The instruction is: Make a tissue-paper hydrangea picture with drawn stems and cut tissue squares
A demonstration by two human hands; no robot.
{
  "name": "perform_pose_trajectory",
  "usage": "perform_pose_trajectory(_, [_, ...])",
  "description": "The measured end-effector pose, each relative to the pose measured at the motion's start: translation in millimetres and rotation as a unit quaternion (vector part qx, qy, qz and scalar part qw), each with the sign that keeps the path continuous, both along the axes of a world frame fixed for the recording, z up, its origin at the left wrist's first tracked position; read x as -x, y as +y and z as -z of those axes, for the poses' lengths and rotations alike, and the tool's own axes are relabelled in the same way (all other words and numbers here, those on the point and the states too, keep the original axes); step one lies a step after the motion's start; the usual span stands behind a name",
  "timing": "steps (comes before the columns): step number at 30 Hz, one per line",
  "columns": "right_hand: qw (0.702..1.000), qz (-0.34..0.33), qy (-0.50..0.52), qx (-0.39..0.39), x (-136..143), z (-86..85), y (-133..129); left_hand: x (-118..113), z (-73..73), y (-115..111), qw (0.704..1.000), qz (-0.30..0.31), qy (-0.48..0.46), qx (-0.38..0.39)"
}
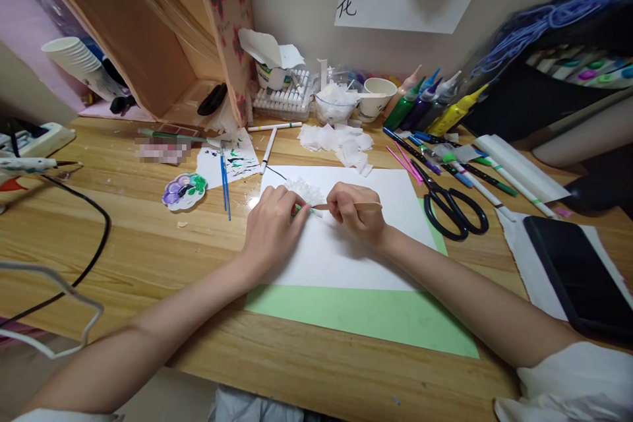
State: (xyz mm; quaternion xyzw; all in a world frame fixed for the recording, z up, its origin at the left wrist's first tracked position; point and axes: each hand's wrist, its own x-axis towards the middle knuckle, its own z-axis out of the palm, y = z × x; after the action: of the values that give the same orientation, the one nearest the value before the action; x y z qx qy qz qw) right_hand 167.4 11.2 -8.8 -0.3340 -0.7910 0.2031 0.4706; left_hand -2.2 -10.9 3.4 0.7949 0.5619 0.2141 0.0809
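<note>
Right hand (357,214) is closed in a loose fist on a slim tool (370,206), tip pointing left; left hand (271,221) has its fingertips at a green bit (297,210), can't tell if pinched or just pressed. Green bit sits on the white paper (366,264), just on the near side of the white flower (305,190). For clean work, best to pin the green bit firmly, use short light tip strokes, and keep left fingertips off the tip's line and petals uncrushed. Pose: left palm down over the paper's left edge, thumb toward the tool tip; right knuckles up, handle end sticking out past the fist; forearms converge from both lower corners. Green sheet (376,316) underneath; palette (184,192) and brushes (224,178) left, scissors (457,224) and phone (578,270) right; paper scraps (341,142) beyond.
</note>
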Motion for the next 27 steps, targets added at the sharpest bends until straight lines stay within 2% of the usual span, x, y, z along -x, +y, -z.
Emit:
perform_pose_trajectory(6, [1.000,0.008,0.002,0.026,1.4,1.2,2.0,3.1,-6.5,4.3,0.999,-0.035,0.001,-0.012])
perform_pose_trajectory(10, [0.998,0.024,-0.013,0.061,6.5,-3.4,5.7,14.6,-7.5,15.9,0.998,-0.065,-0.004,-0.004])
perform_pose_trajectory(17, [0.981,0.072,-0.071,0.164,24.0,-21.9,24.1,42.6,5.8,38.2,0.991,-0.094,-0.024,0.095])
perform_pose_trajectory(21, [0.989,0.056,-0.043,0.130,21.2,-25.5,21.6,46.8,8.9,42.0,0.987,-0.091,-0.050,0.119])
perform_pose_trajectory(24, [0.993,0.055,0.012,0.103,13.9,-23.3,13.0,46.2,8.7,42.2,0.988,-0.088,-0.052,0.115])
perform_pose_trajectory(27, [0.994,0.041,0.025,0.101,8.6,-18.9,5.8,45.8,8.6,42.7,0.988,-0.088,-0.049,0.117])
